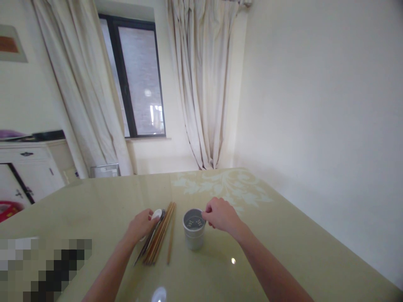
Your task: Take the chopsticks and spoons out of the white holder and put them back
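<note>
A grey cylindrical utensil holder [194, 239] stands upright on the table, with small drain holes showing in its bottom. My right hand [222, 214] is closed at the holder's right rim, pinching it. To the left lies a bundle of wooden chopsticks [160, 237], and one single chopstick [171, 243] rests slightly apart from it. Fingers of my left hand [141, 224] are closed on a white spoon [157, 214] at the bundle's left side. Some darker, thin metal utensils lie beneath that hand, partly hidden by it.
The glossy table [270, 251] has a pale leaf pattern at its far end. A wall [330, 126] runs along the right side. Behind stand curtains [201, 84], a window [141, 79] and a white cabinet [34, 167]. A blurred patch covers the lower left.
</note>
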{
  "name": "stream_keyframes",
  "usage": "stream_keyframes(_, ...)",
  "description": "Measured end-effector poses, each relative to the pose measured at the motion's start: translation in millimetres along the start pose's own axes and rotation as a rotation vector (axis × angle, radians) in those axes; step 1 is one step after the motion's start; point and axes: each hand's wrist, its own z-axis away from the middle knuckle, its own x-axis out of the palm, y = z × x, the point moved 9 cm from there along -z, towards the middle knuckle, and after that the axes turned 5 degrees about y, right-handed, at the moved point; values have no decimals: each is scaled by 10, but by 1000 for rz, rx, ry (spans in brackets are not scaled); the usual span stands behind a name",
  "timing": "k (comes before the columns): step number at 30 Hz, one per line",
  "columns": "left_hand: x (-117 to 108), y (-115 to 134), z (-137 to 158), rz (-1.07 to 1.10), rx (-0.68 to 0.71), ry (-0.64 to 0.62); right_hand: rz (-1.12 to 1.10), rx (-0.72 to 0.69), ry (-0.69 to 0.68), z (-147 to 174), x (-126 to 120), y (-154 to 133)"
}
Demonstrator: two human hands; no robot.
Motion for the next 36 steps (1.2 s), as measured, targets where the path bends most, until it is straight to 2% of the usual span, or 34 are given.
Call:
stream_keyframes(8, 227, 390, 135, 29, 115, -114, -46, -71, -94, -5, 0, 38)
stream_keyframes(14, 274, 580, 222, 39, 178, -153, -57, -98, -159, -12, -15, 126)
stream_keyframes(19, 250, 609, 236, -25, 186, -157, -80, -102, -236, 3, 28, 146)
stream_keyframes(22, 161, 657, 260, -78, 198, -122, -100, -102, -268, 34, 18, 131)
stream_keyframes(24, 71, 757, 307, -95, 216, -74, -112, -103, -281, 58, 6, 116)
stream_keyframes(27, -3, 1047, 452, -94, 302, -8, -130, -105, -300, 89, 4, 101)
stream_keyframes(31, 195, 1368, 677, -177, 408, -70, -143, -104, -306, 103, -2, 107)
stream_keyframes(36, 351, 1388, 748, -162, 401, -110, -104, -141, -208, 70, -123, 98)
